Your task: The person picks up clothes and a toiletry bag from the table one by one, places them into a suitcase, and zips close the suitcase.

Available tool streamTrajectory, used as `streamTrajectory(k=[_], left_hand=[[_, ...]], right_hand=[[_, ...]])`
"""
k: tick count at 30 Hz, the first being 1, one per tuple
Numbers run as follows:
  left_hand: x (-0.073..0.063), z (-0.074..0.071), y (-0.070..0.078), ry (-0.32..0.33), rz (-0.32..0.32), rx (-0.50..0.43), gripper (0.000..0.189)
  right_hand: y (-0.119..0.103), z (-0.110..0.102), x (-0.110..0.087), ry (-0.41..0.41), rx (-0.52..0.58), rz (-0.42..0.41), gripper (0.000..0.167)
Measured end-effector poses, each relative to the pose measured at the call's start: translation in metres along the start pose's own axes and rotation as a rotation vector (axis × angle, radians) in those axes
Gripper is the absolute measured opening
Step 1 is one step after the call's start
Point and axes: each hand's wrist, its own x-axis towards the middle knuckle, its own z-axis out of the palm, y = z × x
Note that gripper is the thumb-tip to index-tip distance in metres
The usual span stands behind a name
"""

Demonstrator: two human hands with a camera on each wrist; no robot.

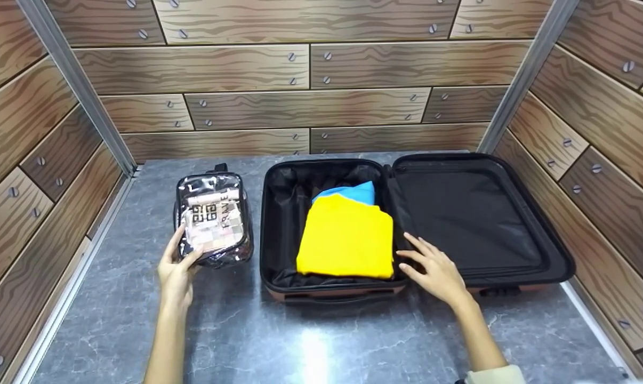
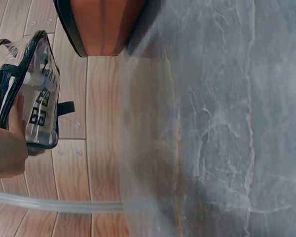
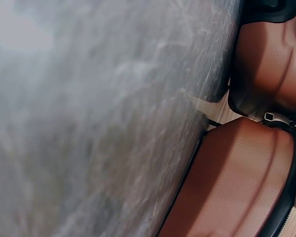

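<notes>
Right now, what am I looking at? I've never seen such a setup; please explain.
There is no machine here, just a person's bare hands. The wide picture comes from a head-worn camera looking forward and down; the other two come from cameras on each wrist. On a grey marbled surface lies an open suitcase with a folded yellow cloth inside and a blue cloth partly showing behind it. The left hand grips a clear, black-edged pouch by its lower left side. The right hand holds nothing, beside the yellow cloth; whether it touches anything is unclear.
</notes>
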Motion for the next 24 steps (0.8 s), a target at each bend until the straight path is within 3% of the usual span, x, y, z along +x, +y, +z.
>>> streamTrajectory(k=[11, 24], left_hand=[[-0.008, 0.017, 0.001, -0.057, 0.013, 0.020, 0.068], [-0.013, 0.039, -0.009, -0.113, 0.000, -0.007, 0.065]], right_hand=[[0.000, 0.000, -0.001, -0.015, 0.004, 0.017, 0.034], [0.001, 0.001, 0.000, -0.005, 0.000, 0.001, 0.034]])
